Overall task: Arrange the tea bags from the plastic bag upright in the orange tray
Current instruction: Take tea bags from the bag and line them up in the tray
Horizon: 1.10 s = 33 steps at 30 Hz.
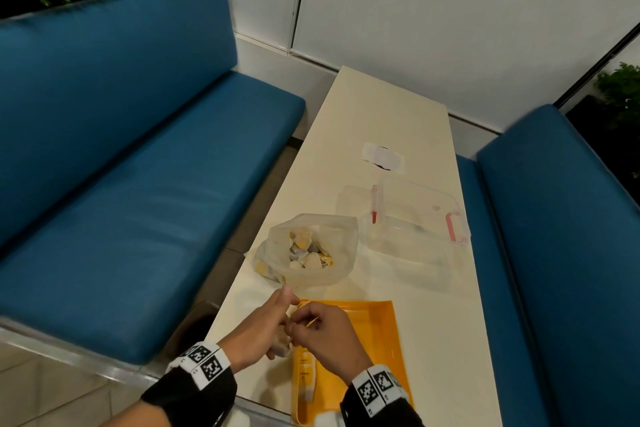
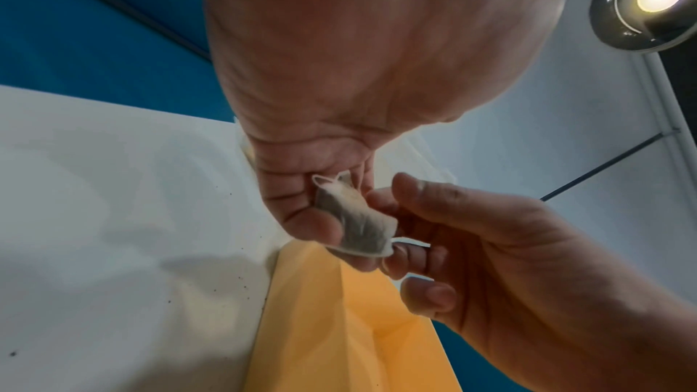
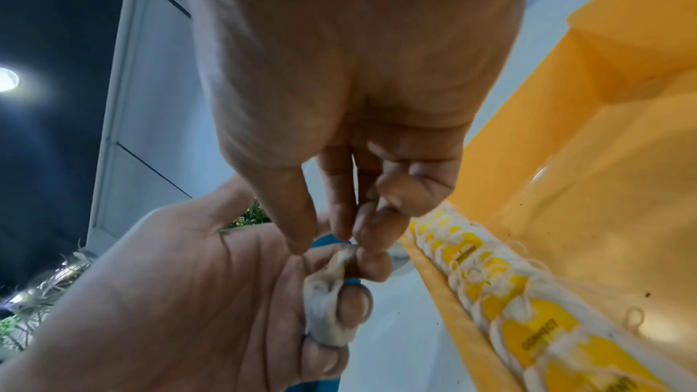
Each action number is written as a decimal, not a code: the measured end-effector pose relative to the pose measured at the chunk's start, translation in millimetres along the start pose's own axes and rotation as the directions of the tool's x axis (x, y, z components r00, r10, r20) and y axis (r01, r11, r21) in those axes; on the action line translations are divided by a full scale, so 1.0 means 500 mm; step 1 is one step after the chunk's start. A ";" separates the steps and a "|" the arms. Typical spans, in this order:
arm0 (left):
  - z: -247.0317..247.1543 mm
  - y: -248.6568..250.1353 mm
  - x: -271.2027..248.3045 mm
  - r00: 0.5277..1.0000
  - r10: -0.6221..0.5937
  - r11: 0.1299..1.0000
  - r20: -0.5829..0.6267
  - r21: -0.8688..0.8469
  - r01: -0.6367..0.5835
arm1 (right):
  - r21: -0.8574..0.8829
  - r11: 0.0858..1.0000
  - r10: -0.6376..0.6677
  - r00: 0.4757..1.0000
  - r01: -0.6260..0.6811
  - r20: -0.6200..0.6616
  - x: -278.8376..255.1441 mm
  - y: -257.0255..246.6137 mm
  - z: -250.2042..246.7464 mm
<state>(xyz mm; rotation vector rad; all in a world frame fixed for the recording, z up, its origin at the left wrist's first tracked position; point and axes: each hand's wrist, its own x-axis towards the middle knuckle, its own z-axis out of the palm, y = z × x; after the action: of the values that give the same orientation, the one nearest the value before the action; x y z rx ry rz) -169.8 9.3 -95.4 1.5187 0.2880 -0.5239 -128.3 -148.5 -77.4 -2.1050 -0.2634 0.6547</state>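
Left grip (image 2: 301,207) curls around tea bag (image 2: 358,225); right grip (image 3: 351,231) pinches its top.

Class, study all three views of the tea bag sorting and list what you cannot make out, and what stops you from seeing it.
- Head view: the near end of the orange tray is cut off by the bottom edge and covered by the right hand.
- Head view: how many tea bags lie in the plastic bag; too small and jumbled.
- Right wrist view: the print on the row of tags; blurred.
- Left wrist view: the held tea bag, top hidden inside the left hand.
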 end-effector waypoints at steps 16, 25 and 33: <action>-0.012 -0.003 0.002 0.998 0.070 0.993 -0.004 0.096 -0.069 | -0.066 0.997 0.027 1.000 -0.027 -0.003 0.011 -0.023 -0.013; -0.051 -0.041 -0.004 0.908 0.256 0.950 -0.331 0.259 -0.174 | -0.037 0.991 0.129 0.990 -0.131 -0.058 0.003 -0.020 -0.041; -0.009 -0.012 -0.007 0.858 0.500 0.801 -0.119 0.441 -0.406 | 0.145 0.986 0.104 0.983 -0.082 -0.149 0.005 -0.058 -0.033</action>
<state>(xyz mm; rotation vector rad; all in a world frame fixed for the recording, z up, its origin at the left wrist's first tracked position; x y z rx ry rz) -175.3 14.3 -99.1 1.9817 -0.0251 -0.0079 -115.7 -142.0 -47.3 -2.0309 -0.0310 0.5432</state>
